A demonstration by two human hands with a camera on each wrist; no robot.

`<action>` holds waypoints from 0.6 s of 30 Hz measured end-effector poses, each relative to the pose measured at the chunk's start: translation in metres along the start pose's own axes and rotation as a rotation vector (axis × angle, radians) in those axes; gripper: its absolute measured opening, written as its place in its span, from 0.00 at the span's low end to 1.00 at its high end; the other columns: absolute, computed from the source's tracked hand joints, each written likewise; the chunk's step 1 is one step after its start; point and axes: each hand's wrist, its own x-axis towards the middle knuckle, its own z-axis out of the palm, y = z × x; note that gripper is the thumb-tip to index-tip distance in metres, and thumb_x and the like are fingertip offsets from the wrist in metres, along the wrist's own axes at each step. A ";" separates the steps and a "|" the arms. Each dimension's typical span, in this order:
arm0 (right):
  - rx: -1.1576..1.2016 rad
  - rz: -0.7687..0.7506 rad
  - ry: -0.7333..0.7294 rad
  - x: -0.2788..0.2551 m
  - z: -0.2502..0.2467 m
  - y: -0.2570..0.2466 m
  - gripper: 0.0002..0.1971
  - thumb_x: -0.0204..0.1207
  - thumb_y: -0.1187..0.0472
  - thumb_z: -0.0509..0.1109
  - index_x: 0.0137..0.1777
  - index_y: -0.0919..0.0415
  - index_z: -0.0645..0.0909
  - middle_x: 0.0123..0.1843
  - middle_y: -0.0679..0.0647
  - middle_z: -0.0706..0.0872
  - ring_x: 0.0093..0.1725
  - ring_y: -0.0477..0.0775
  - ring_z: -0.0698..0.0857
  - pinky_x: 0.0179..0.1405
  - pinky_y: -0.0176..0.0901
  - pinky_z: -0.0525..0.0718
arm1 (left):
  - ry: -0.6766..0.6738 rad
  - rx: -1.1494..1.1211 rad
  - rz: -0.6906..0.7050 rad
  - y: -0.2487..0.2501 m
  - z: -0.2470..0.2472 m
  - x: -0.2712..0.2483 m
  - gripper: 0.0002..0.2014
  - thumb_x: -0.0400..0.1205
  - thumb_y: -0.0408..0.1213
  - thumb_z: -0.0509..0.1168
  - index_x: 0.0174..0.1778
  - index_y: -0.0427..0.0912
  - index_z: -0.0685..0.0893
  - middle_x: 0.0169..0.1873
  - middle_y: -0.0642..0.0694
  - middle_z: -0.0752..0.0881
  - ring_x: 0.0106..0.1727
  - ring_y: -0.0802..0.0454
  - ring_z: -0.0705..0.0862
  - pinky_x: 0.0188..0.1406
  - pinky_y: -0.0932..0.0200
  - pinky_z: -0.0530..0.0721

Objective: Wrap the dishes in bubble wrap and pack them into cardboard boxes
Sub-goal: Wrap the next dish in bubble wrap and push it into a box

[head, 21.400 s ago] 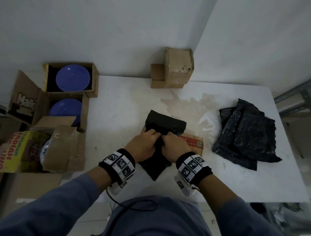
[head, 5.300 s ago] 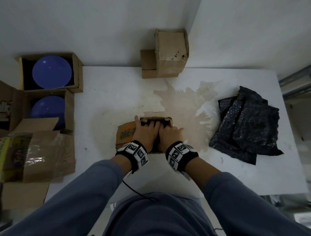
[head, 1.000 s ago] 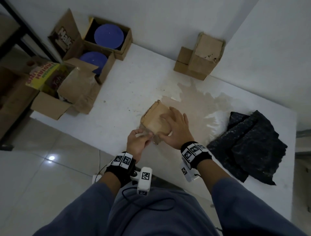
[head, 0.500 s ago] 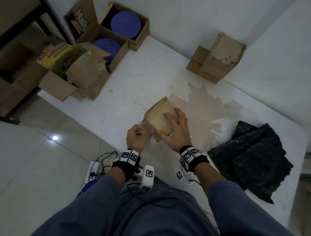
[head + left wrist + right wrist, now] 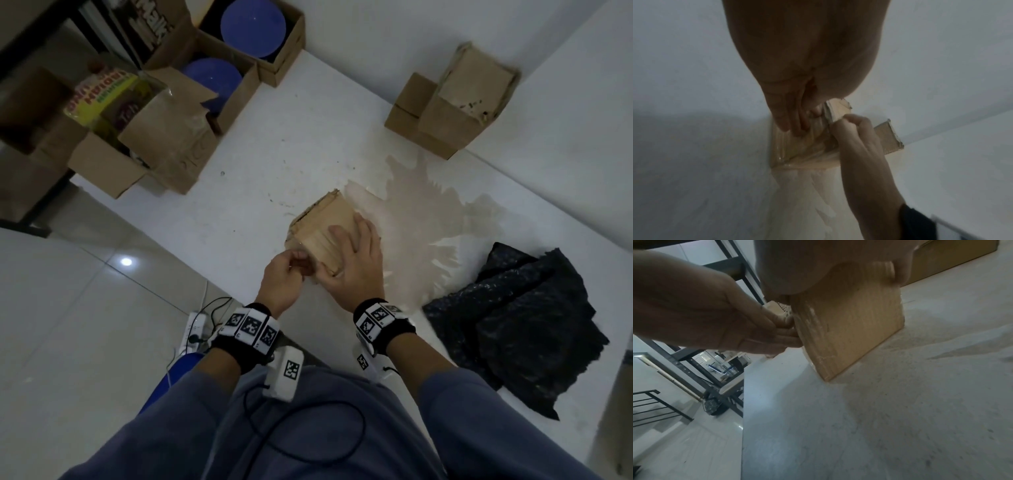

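A small brown cardboard box (image 5: 322,233), flaps closed, stands tilted on the white table (image 5: 274,144). My right hand (image 5: 354,263) grips it from the right, fingers over the top face and thumb on the near side. My left hand (image 5: 284,274) holds the box's near end: the fingers (image 5: 789,123) lie on the taped face (image 5: 807,146) and the thumb sits at its upper edge. In the right wrist view the box (image 5: 851,324) rests on one lower corner, and a sliver of dark wrap shows at the flap by my left hand (image 5: 715,313).
A pile of black bubble wrap (image 5: 513,325) lies at the right. Two blue plates (image 5: 253,27) (image 5: 212,78) sit in open boxes at the far left, beside an open box with a colourful pack (image 5: 102,96). Closed boxes (image 5: 455,99) stand at the back. The table's edge runs close on my left.
Both hands stay on the closed box. My left hand has drawn in against its near end, and the head view has swung further left.
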 end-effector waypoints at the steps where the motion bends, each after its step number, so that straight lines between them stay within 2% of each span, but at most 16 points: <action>1: -0.001 -0.006 0.007 0.001 0.000 -0.001 0.31 0.66 0.44 0.73 0.69 0.55 0.80 0.80 0.64 0.67 0.81 0.67 0.62 0.76 0.66 0.67 | -0.033 0.054 0.021 0.004 -0.004 -0.002 0.15 0.81 0.20 0.55 0.51 0.40 0.85 0.49 0.42 0.90 0.52 0.47 0.89 0.60 0.53 0.86; 3: 0.003 -0.024 0.000 0.004 -0.001 -0.001 0.31 0.65 0.44 0.73 0.68 0.57 0.80 0.79 0.66 0.68 0.81 0.69 0.62 0.75 0.67 0.68 | -0.014 0.263 0.063 0.012 -0.014 -0.003 0.11 0.82 0.28 0.62 0.52 0.47 0.87 0.51 0.48 0.90 0.51 0.53 0.88 0.55 0.59 0.86; 5: 0.016 -0.055 -0.048 0.011 -0.006 0.006 0.32 0.63 0.43 0.72 0.67 0.56 0.81 0.79 0.65 0.68 0.81 0.68 0.61 0.75 0.66 0.68 | 0.178 0.480 0.068 0.027 -0.022 -0.005 0.08 0.77 0.41 0.69 0.51 0.55 0.83 0.47 0.58 0.87 0.47 0.58 0.84 0.47 0.58 0.81; 6: 0.022 -0.078 -0.079 0.015 -0.010 0.012 0.32 0.62 0.43 0.72 0.67 0.55 0.81 0.79 0.64 0.68 0.82 0.67 0.60 0.76 0.65 0.68 | 0.267 0.534 0.126 0.034 -0.023 -0.005 0.12 0.74 0.44 0.71 0.52 0.55 0.79 0.47 0.58 0.82 0.46 0.57 0.82 0.44 0.57 0.79; 7: 0.025 -0.112 -0.105 0.021 -0.015 0.019 0.33 0.61 0.43 0.72 0.67 0.54 0.81 0.80 0.63 0.68 0.82 0.66 0.60 0.76 0.65 0.68 | 0.307 0.577 0.261 0.041 -0.022 -0.004 0.19 0.72 0.45 0.73 0.55 0.53 0.75 0.51 0.56 0.78 0.47 0.55 0.80 0.42 0.55 0.79; 8: 0.022 -0.153 -0.126 0.029 -0.020 0.026 0.33 0.61 0.42 0.72 0.67 0.53 0.82 0.80 0.61 0.69 0.82 0.66 0.61 0.76 0.67 0.66 | 0.283 0.655 0.423 0.047 -0.019 0.001 0.26 0.69 0.45 0.75 0.61 0.51 0.73 0.57 0.51 0.75 0.52 0.50 0.80 0.44 0.52 0.80; 9: 0.013 -0.189 -0.150 0.037 -0.025 0.033 0.32 0.61 0.42 0.72 0.67 0.51 0.83 0.80 0.60 0.70 0.82 0.65 0.62 0.76 0.68 0.64 | 0.199 0.757 0.554 0.053 -0.013 0.008 0.34 0.67 0.44 0.76 0.68 0.50 0.70 0.64 0.46 0.72 0.61 0.45 0.78 0.52 0.48 0.82; 10: 0.005 -0.206 -0.182 0.044 -0.030 0.039 0.32 0.62 0.41 0.71 0.68 0.49 0.83 0.80 0.59 0.70 0.82 0.64 0.61 0.77 0.69 0.61 | 0.092 0.889 0.630 0.056 -0.006 0.019 0.42 0.66 0.44 0.77 0.75 0.51 0.65 0.73 0.41 0.66 0.72 0.39 0.72 0.63 0.41 0.79; 11: 0.012 -0.200 -0.217 0.050 -0.033 0.044 0.32 0.63 0.40 0.71 0.68 0.48 0.83 0.82 0.57 0.68 0.83 0.62 0.60 0.79 0.70 0.59 | -0.007 1.024 0.655 0.060 0.002 0.030 0.48 0.67 0.45 0.78 0.80 0.54 0.58 0.80 0.37 0.58 0.81 0.35 0.60 0.73 0.35 0.71; 12: 0.041 -0.176 -0.241 0.055 -0.037 0.049 0.32 0.63 0.39 0.71 0.69 0.47 0.83 0.83 0.56 0.66 0.84 0.60 0.59 0.80 0.69 0.58 | -0.080 1.130 0.644 0.063 0.009 0.041 0.52 0.69 0.47 0.77 0.83 0.56 0.52 0.84 0.35 0.49 0.85 0.34 0.49 0.78 0.30 0.62; 13: 0.089 -0.136 -0.253 0.058 -0.040 0.052 0.32 0.63 0.40 0.73 0.68 0.48 0.84 0.84 0.56 0.64 0.84 0.58 0.58 0.80 0.67 0.59 | -0.124 1.199 0.627 0.064 0.016 0.051 0.53 0.70 0.49 0.77 0.85 0.58 0.48 0.85 0.36 0.41 0.85 0.34 0.40 0.79 0.27 0.57; 14: 0.142 -0.086 -0.258 0.059 -0.043 0.055 0.32 0.62 0.41 0.75 0.68 0.48 0.84 0.85 0.55 0.61 0.84 0.56 0.58 0.80 0.64 0.62 | -0.131 1.238 0.616 0.065 0.022 0.060 0.54 0.71 0.51 0.76 0.85 0.59 0.46 0.85 0.37 0.37 0.85 0.34 0.36 0.79 0.25 0.55; 16: 0.209 -0.016 -0.238 0.057 -0.050 0.060 0.33 0.62 0.43 0.77 0.69 0.48 0.82 0.85 0.52 0.59 0.84 0.53 0.58 0.80 0.58 0.66 | -0.097 1.279 0.614 0.063 0.033 0.069 0.55 0.71 0.52 0.76 0.85 0.60 0.44 0.84 0.36 0.35 0.84 0.32 0.35 0.77 0.24 0.57; 18: 0.216 -0.014 -0.175 0.052 -0.054 0.064 0.35 0.63 0.43 0.78 0.71 0.50 0.78 0.84 0.52 0.60 0.83 0.52 0.60 0.80 0.53 0.68 | -0.064 1.340 0.580 0.068 0.044 0.069 0.53 0.73 0.55 0.73 0.85 0.57 0.44 0.84 0.33 0.35 0.84 0.29 0.35 0.77 0.22 0.55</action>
